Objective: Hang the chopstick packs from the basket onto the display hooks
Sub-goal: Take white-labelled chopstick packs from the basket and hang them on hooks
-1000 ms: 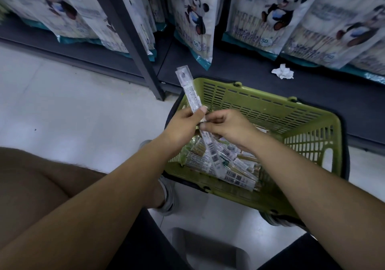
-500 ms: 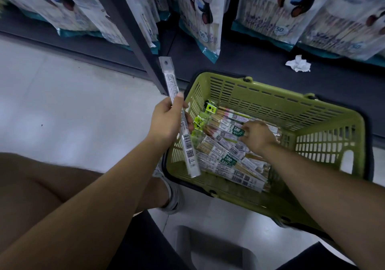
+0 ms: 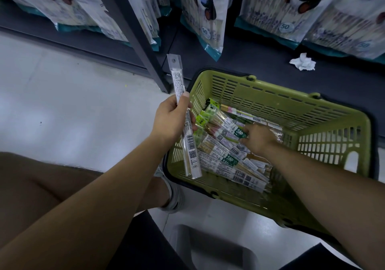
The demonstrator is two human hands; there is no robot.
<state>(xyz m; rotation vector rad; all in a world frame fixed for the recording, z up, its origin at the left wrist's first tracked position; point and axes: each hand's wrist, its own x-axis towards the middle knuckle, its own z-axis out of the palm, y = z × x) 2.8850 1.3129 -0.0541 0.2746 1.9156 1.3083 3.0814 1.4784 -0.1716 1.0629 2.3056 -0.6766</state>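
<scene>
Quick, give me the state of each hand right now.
Left hand: grips one clear chopstick pack.
Right hand: down on the packs in the green basket; whether it grips one cannot be told.

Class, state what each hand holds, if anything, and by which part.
Left hand grips one chopstick pack around its middle. Right hand reaches among the packs in the basket; a grip there cannot be told.

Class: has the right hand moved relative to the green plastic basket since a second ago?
Yes. The right hand dropped from above the green plastic basket onto the chopstick packs inside.
</scene>
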